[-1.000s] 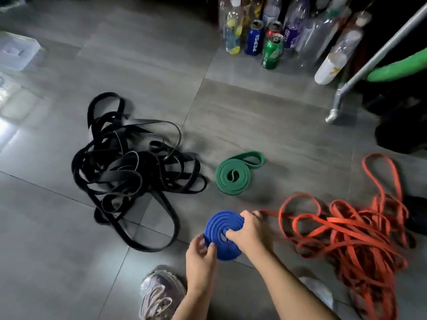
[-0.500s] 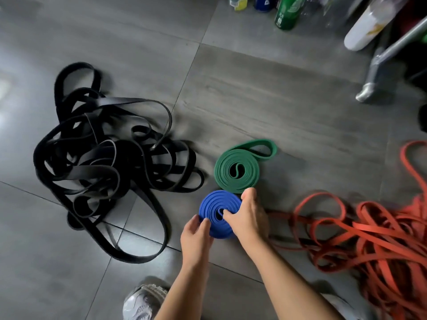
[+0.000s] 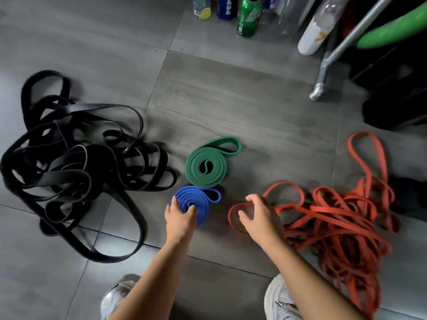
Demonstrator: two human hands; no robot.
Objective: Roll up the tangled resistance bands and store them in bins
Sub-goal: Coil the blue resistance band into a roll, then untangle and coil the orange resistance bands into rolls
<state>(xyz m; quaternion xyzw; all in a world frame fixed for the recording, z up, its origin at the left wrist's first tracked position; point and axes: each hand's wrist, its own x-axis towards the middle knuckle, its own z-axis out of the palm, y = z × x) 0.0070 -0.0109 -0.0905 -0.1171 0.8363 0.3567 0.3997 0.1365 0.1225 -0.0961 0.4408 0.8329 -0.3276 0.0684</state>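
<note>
A blue band rolled into a flat coil (image 3: pixel 196 199) lies on the grey floor, touching the rolled green band (image 3: pixel 205 167) just behind it. My left hand (image 3: pixel 180 220) holds the blue coil at its near left edge, thumb on top and fingers round the rim. My right hand (image 3: pixel 258 215) hovers with loosely curled fingers over the end loop of the tangled orange bands (image 3: pixel 335 222) and holds nothing. A large tangle of black bands (image 3: pixel 74 167) lies to the left. No bin is in view.
Bottles and cans (image 3: pixel 247 17) stand along the far edge. A metal frame leg (image 3: pixel 320 88) and dark objects (image 3: pixel 392 107) are at the back right. My shoes (image 3: pixel 117 294) (image 3: pixel 282 299) are at the bottom edge.
The blue coil went from both hands down onto the floor beside the green roll. My right hand let go of it and moved right, over the orange bands.
</note>
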